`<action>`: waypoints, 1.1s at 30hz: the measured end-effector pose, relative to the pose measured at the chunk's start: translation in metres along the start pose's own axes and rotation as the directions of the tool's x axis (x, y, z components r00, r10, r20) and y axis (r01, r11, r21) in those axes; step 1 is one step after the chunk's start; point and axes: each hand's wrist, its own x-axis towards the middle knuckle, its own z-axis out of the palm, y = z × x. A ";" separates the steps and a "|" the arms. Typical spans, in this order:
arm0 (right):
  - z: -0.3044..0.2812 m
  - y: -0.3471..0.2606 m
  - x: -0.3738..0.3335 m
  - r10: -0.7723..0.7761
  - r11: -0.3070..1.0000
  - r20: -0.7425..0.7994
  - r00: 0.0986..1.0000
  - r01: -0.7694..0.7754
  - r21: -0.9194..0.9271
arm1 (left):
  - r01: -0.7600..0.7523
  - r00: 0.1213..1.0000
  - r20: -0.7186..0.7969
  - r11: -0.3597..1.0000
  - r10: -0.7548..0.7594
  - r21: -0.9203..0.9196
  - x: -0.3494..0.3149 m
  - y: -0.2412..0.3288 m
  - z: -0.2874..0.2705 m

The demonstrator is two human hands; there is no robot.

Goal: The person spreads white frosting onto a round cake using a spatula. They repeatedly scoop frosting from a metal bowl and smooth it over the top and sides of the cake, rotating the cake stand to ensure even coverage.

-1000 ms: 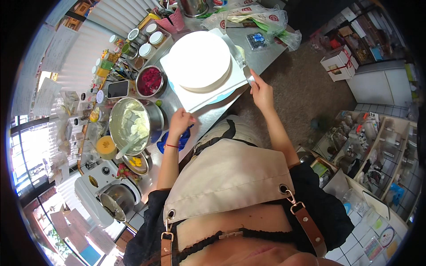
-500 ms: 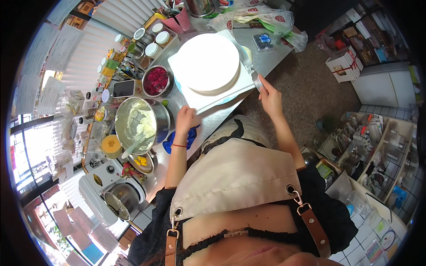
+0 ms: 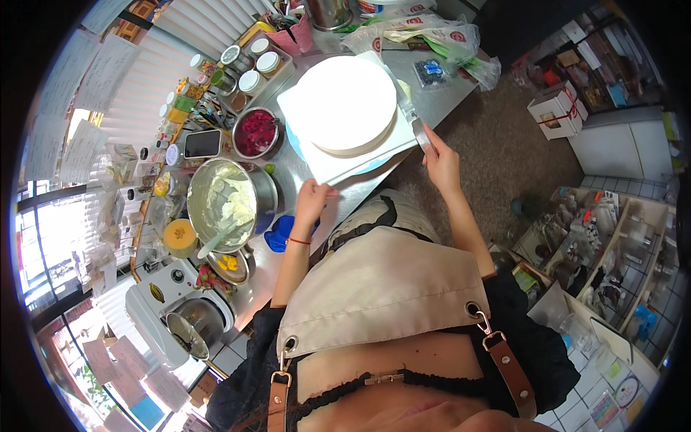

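Note:
A round white-covered cake (image 3: 345, 108), washed out by bright light, sits on a square white board (image 3: 327, 167). A blue edge (image 3: 380, 164) shows beneath the board. My right hand (image 3: 442, 164) is closed round the handle of an icing spatula (image 3: 419, 132), its blade reaching up along the cake's right side. Just off the board's near left corner, my left hand (image 3: 312, 201) is loosely curled and slightly blurred, with nothing visible in it. Beside its wrist lies a crumpled blue item (image 3: 281, 234).
Left of the board stand a bowl of dark pink fruit pieces (image 3: 257, 132) and a large metal bowl of cream (image 3: 234, 201). Jars (image 3: 252, 81) and a phone (image 3: 203, 144) line the back left. Blueberries in a clear pack (image 3: 430, 72) and plastic bags (image 3: 439, 36) lie at far right.
My left hand has shifted right and slightly down, away from the board's corner. The cake and board appear a little further right. The right hand keeps its grip on the icing spatula.

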 end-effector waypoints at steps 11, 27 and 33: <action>0.005 -0.002 0.002 0.048 0.999 -0.001 0.999 -0.048 -0.012 | -0.111 0.971 -0.233 0.969 0.058 -0.221 0.010 0.022 -0.049; 0.006 -0.005 0.000 0.059 0.998 -0.011 0.998 -0.059 -0.038 | -0.043 0.987 -0.162 0.967 0.002 -0.252 0.019 0.002 -0.044; 0.007 -0.001 0.001 0.037 0.999 -0.020 0.999 -0.037 -0.017 | 0.170 0.913 0.403 0.959 -0.068 -0.225 -0.010 0.003 -0.017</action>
